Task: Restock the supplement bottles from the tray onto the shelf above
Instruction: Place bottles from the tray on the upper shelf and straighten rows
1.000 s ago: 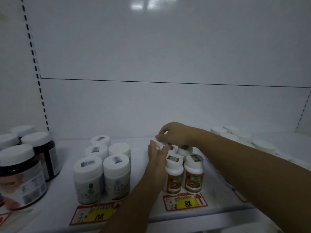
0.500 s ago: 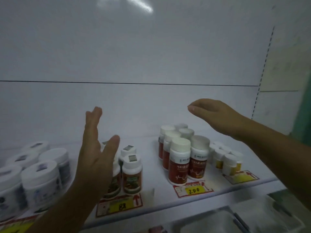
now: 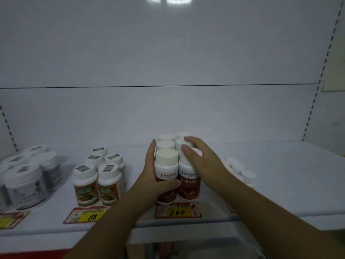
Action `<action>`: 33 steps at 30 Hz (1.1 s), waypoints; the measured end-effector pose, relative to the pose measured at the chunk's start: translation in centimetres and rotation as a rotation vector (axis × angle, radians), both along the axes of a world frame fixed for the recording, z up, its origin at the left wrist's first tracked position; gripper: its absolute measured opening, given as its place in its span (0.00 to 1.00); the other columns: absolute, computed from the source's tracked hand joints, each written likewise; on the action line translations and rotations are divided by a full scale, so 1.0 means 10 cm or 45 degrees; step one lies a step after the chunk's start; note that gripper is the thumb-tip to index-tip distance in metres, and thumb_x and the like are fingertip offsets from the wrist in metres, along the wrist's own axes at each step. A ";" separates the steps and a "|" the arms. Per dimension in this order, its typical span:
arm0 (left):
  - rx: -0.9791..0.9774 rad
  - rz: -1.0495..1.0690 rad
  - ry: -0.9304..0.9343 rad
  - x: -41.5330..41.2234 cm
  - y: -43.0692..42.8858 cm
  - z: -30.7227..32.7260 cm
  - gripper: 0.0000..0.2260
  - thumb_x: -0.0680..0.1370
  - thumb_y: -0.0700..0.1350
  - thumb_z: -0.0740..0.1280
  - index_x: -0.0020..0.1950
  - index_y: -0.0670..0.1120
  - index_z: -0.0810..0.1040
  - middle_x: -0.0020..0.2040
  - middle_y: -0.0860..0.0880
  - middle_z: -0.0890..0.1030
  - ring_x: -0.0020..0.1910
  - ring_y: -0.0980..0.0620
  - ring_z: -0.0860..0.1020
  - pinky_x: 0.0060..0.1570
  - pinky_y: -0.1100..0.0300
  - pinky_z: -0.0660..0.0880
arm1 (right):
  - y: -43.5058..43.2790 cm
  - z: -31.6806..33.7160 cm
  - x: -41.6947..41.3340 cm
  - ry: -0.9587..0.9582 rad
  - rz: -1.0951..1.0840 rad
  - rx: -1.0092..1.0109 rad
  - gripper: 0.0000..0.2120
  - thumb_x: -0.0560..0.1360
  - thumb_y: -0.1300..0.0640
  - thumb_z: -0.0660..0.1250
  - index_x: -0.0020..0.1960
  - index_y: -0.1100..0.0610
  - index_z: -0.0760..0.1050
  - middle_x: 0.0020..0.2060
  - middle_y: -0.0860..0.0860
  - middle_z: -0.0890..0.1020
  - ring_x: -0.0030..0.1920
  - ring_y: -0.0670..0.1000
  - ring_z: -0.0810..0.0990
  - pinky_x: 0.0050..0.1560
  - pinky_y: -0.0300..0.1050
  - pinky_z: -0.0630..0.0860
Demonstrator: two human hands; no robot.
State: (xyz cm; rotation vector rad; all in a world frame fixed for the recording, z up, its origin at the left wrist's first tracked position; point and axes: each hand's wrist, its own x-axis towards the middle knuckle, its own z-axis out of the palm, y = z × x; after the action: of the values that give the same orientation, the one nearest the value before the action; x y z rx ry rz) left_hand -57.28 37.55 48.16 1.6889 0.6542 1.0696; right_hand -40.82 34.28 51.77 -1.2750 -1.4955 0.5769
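A cluster of red-labelled supplement bottles (image 3: 189, 186) with white caps stands in two rows on the white shelf (image 3: 280, 184), behind a price tag reading 200 (image 3: 177, 212). My left hand (image 3: 155, 176) wraps the front left bottle (image 3: 166, 161) from its left side, thumb across the label. My right hand (image 3: 203, 165) lies over the cap and right side of the front right bottle, fingers spread onto the caps behind. The tray (image 3: 214, 245) shows only as a grey rim below the shelf edge.
Left of the cluster stand several orange-labelled bottles (image 3: 99, 176) behind a tag reading 88 (image 3: 87, 215), and large white jars (image 3: 26, 176) at far left. Small white-capped bottles (image 3: 240, 172) sit right of my right arm. The shelf's right part is bare.
The view has shifted right from the orange-labelled bottles. Both hands, raised and open half a second ago, have come down onto the red-labelled cluster.
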 end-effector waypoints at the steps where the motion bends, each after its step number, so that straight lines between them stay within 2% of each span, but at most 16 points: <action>1: -0.005 0.012 0.015 0.00 0.00 0.01 0.48 0.68 0.28 0.70 0.68 0.68 0.48 0.59 0.72 0.68 0.51 0.72 0.77 0.40 0.71 0.77 | 0.00 -0.03 -0.01 0.030 0.008 0.023 0.20 0.73 0.39 0.60 0.63 0.42 0.69 0.65 0.46 0.71 0.61 0.47 0.73 0.61 0.48 0.72; 3: -0.006 0.035 0.035 0.00 0.00 0.00 0.51 0.68 0.26 0.70 0.70 0.66 0.44 0.60 0.70 0.67 0.51 0.72 0.77 0.41 0.71 0.77 | 0.00 -0.06 -0.05 0.082 -0.004 0.067 0.15 0.73 0.40 0.62 0.58 0.42 0.70 0.63 0.47 0.72 0.59 0.48 0.74 0.60 0.48 0.74; 6: -0.032 0.061 0.061 -0.01 0.00 -0.01 0.52 0.69 0.28 0.70 0.73 0.64 0.41 0.60 0.70 0.67 0.54 0.70 0.76 0.43 0.70 0.77 | 0.01 -0.07 -0.08 0.117 -0.042 0.084 0.13 0.72 0.41 0.63 0.55 0.42 0.71 0.62 0.48 0.71 0.58 0.49 0.74 0.55 0.43 0.72; 8: -0.046 0.066 0.063 -0.02 0.00 -0.02 0.52 0.69 0.29 0.71 0.73 0.65 0.40 0.61 0.70 0.67 0.57 0.66 0.76 0.46 0.67 0.78 | 0.00 -0.08 -0.07 0.113 -0.042 0.079 0.15 0.71 0.40 0.63 0.56 0.43 0.71 0.61 0.48 0.71 0.58 0.49 0.73 0.56 0.43 0.72; 12: -0.086 0.059 0.066 -0.02 -0.01 -0.01 0.52 0.70 0.32 0.72 0.72 0.67 0.40 0.63 0.67 0.69 0.61 0.59 0.75 0.51 0.62 0.79 | -0.05 -0.10 -0.04 0.072 0.052 0.016 0.21 0.66 0.36 0.66 0.57 0.38 0.67 0.58 0.46 0.74 0.56 0.49 0.76 0.57 0.52 0.77; 16: -0.157 0.053 0.038 -0.02 -0.04 0.02 0.52 0.69 0.35 0.73 0.72 0.68 0.39 0.71 0.57 0.65 0.66 0.49 0.73 0.62 0.45 0.74 | -0.05 -0.09 -0.04 0.003 0.007 -0.007 0.25 0.63 0.34 0.66 0.57 0.36 0.65 0.59 0.45 0.74 0.56 0.49 0.75 0.56 0.52 0.77; 18: -0.188 0.021 0.015 -0.03 -0.04 0.03 0.54 0.64 0.43 0.77 0.72 0.68 0.40 0.71 0.57 0.66 0.65 0.50 0.74 0.60 0.48 0.76 | -0.08 -0.09 -0.03 -0.044 0.013 -0.016 0.30 0.61 0.31 0.64 0.60 0.37 0.64 0.59 0.45 0.74 0.56 0.49 0.76 0.56 0.52 0.77; 20: -0.217 -0.051 -0.044 -0.04 -0.02 0.02 0.58 0.58 0.51 0.81 0.72 0.68 0.41 0.68 0.62 0.67 0.62 0.57 0.76 0.53 0.57 0.79 | -0.13 -0.03 0.00 -0.039 0.007 0.029 0.33 0.59 0.28 0.59 0.62 0.38 0.64 0.59 0.44 0.74 0.56 0.47 0.76 0.54 0.48 0.77; 22: -0.233 -0.103 -0.068 -0.04 -0.01 0.02 0.62 0.53 0.58 0.81 0.73 0.66 0.40 0.67 0.65 0.67 0.59 0.64 0.76 0.48 0.64 0.78 | -0.07 0.09 0.08 -0.009 -0.126 0.107 0.31 0.64 0.25 0.53 0.60 0.40 0.66 0.57 0.42 0.73 0.54 0.43 0.74 0.52 0.42 0.70; 23: -0.250 -0.114 -0.072 -0.04 0.00 0.03 0.63 0.51 0.59 0.81 0.73 0.66 0.40 0.66 0.65 0.67 0.59 0.65 0.75 0.48 0.65 0.78 | 0.01 0.18 0.12 0.002 -0.193 0.114 0.28 0.67 0.26 0.51 0.59 0.41 0.66 0.56 0.42 0.72 0.52 0.42 0.73 0.50 0.39 0.67; 25: -0.286 -0.123 -0.093 -0.05 0.02 0.03 0.63 0.50 0.56 0.82 0.73 0.66 0.42 0.67 0.64 0.68 0.60 0.62 0.74 0.48 0.63 0.79 | 0.24 0.35 0.20 0.050 -0.241 -0.030 0.20 0.75 0.35 0.52 0.60 0.45 0.66 0.53 0.43 0.70 0.44 0.40 0.71 0.46 0.38 0.64; 28: -0.302 -0.119 -0.080 -0.05 0.09 -0.01 0.58 0.57 0.44 0.80 0.74 0.65 0.44 0.68 0.60 0.69 0.60 0.59 0.75 0.48 0.60 0.79 | 0.59 0.48 0.26 -0.029 -0.118 -0.345 0.18 0.78 0.46 0.56 0.62 0.56 0.69 0.54 0.47 0.74 0.46 0.46 0.71 0.49 0.44 0.66; 31: -0.254 -0.099 -0.028 -0.03 0.11 -0.01 0.55 0.60 0.37 0.76 0.75 0.60 0.46 0.71 0.53 0.69 0.65 0.51 0.74 0.59 0.48 0.76 | 0.75 0.48 0.23 -0.049 0.045 -0.632 0.15 0.77 0.47 0.59 0.59 0.54 0.73 0.54 0.53 0.79 0.52 0.54 0.77 0.53 0.49 0.74; 33: -0.211 -0.133 -0.004 -0.01 0.11 0.01 0.52 0.62 0.34 0.75 0.75 0.59 0.48 0.71 0.50 0.69 0.66 0.48 0.74 0.62 0.42 0.74 | 0.79 0.46 0.24 -0.047 0.073 -0.661 0.14 0.76 0.46 0.61 0.56 0.53 0.74 0.53 0.54 0.80 0.51 0.54 0.78 0.49 0.48 0.75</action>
State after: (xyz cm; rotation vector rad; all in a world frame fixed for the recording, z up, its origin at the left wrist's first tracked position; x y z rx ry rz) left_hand -57.42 38.69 48.21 1.5606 0.6279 0.9188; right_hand -38.46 42.22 56.39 -1.6435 -1.4661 1.0305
